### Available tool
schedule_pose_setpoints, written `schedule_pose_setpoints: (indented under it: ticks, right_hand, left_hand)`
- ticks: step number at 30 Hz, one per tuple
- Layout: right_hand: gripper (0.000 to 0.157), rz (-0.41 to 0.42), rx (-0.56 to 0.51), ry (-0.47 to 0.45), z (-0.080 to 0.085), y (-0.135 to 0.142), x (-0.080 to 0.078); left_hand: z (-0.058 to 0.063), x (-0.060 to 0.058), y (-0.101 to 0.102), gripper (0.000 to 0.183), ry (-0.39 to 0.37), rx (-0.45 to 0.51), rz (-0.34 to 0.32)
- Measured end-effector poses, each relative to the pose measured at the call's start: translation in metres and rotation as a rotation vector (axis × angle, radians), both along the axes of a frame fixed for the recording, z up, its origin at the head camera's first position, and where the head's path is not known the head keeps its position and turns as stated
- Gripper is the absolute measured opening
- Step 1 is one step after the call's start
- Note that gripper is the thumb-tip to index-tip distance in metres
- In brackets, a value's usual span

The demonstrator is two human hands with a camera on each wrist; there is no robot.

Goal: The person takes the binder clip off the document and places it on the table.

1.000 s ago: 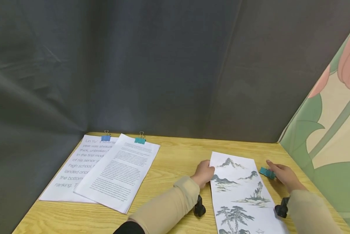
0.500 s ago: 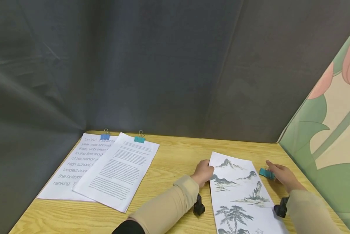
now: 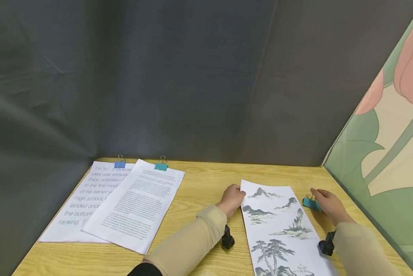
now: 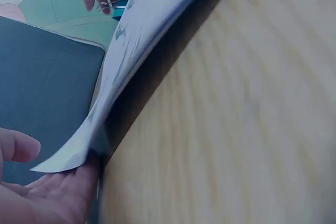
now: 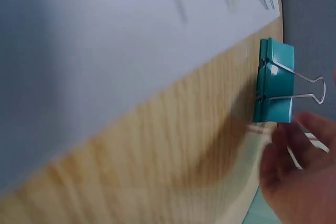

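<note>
In the head view, my left hand [image 3: 231, 200] is at the upper left corner of a paper stack [image 3: 277, 218] printed with ink mountains and pines. In the left wrist view, its fingers [image 4: 68, 190] lie under the lifted corner, with the thumb above. My right hand [image 3: 330, 205] holds a teal binder clip [image 3: 311, 204] by its wire handles, just right of the stack. The right wrist view shows the clip [image 5: 278, 80] close beside the paper's edge, apart from it, with one wire handle sticking out toward the hand.
Left on the wooden table [image 3: 206, 176] lie a large-print stack [image 3: 75, 209] with a blue binder clip [image 3: 119, 165] and, overlapping it, a small-print stack [image 3: 134, 207] with a teal clip [image 3: 161, 166]. A dark curtain [image 3: 179, 84] stands behind; a flowered panel [image 3: 399, 153] borders the right.
The whole head view has shifted slightly left. The right hand's clip has turned a little, and its wire handles show more clearly. The left hand stays at the paper's corner.
</note>
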State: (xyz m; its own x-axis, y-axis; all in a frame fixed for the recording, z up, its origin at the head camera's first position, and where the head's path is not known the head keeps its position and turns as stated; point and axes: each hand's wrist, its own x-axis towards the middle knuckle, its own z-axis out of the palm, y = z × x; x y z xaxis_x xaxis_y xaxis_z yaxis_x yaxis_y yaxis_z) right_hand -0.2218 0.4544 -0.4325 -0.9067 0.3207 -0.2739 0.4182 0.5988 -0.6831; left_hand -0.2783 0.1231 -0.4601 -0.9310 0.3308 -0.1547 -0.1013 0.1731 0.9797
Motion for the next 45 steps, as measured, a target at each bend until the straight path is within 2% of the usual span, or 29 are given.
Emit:
schedule_pose_setpoints:
  ticks: [3, 8, 11, 13, 16, 19, 21, 24, 30, 32, 39, 45]
  right_hand:
    - [0.077, -0.064, 0.080, 0.146, 0.001, -0.008, 0.000]
    - [0.053, -0.220, 0.162, 0.492, 0.002, -0.030, -0.005]
    - [0.047, -0.223, 0.171, 0.619, 0.008, -0.053, -0.010]
    - [0.044, -0.171, 0.166, 0.655, 0.014, -0.071, -0.014]
    - [0.042, -0.041, 0.141, 0.644, 0.021, -0.102, -0.019]
    - [0.041, 0.108, 0.087, 0.593, 0.024, -0.136, -0.027]
    - [0.042, 0.188, 0.041, 0.553, 0.025, -0.157, -0.030]
    - [0.042, 0.265, -0.004, 0.514, 0.023, -0.186, -0.034]
    - [0.040, 0.385, -0.012, 0.513, 0.011, -0.235, -0.041]
    - [0.041, 0.417, -0.009, 0.514, 0.008, -0.245, -0.043]
    - [0.042, 0.484, -0.012, 0.471, 0.001, -0.271, -0.049]
    - [0.046, 0.534, -0.052, 0.379, -0.003, -0.290, -0.055]
  left_hand:
    - [0.001, -0.004, -0.011, 0.034, 0.043, -0.001, 0.020]
    - [0.001, -0.013, -0.036, 0.033, 0.099, -0.024, 0.039]
    - [0.005, -0.015, -0.055, 0.032, 0.145, -0.068, 0.042]
    - [0.010, -0.016, -0.068, 0.033, 0.173, -0.106, 0.039]
    - [0.021, -0.019, -0.091, 0.037, 0.196, -0.155, 0.038]
    - [0.028, -0.024, -0.120, 0.040, 0.221, -0.209, 0.077]
    - [0.030, -0.028, -0.138, 0.040, 0.228, -0.238, 0.117]
    - [0.028, -0.032, -0.162, 0.039, 0.229, -0.272, 0.176]
    - [0.025, -0.034, -0.196, 0.037, 0.262, -0.326, 0.256]
    - [0.027, -0.036, -0.202, 0.038, 0.276, -0.329, 0.266]
    - [0.028, -0.039, -0.223, 0.043, 0.266, -0.376, 0.263]
    - [0.027, -0.040, -0.240, 0.047, 0.251, -0.438, 0.252]
